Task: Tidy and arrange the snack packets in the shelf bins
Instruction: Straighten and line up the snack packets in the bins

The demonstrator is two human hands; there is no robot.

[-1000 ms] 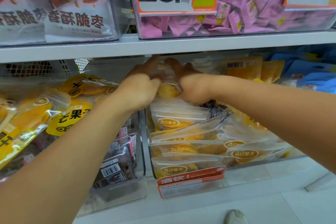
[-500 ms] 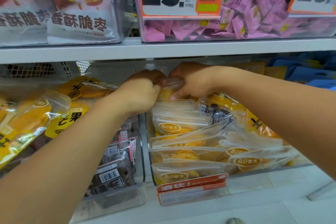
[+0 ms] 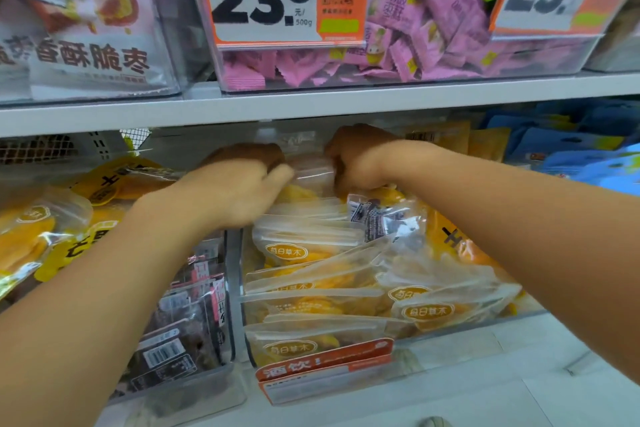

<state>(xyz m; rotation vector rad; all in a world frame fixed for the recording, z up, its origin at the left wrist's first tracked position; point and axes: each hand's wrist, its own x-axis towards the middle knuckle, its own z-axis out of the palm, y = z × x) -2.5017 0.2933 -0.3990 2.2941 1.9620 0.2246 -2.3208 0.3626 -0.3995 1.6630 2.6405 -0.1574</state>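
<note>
Between both hands [image 3: 239,184] [image 3: 360,163], gripping one clear mango packet [image 3: 311,172] at bin's [image 3: 519,317] back; mid-straightening; next, seating it upright behind row.

We are looking at a brightly and evenly lit shelf, though the recess under the upper shelf board [image 3: 311,107] is lying in shadow, darkening the knuckles of both hands. Motion blur is smearing the left hand [image 3: 239,187] and the clear packets [image 3: 311,239], glare is streaking their film, and the wide lens is bending the frame edges.
</note>
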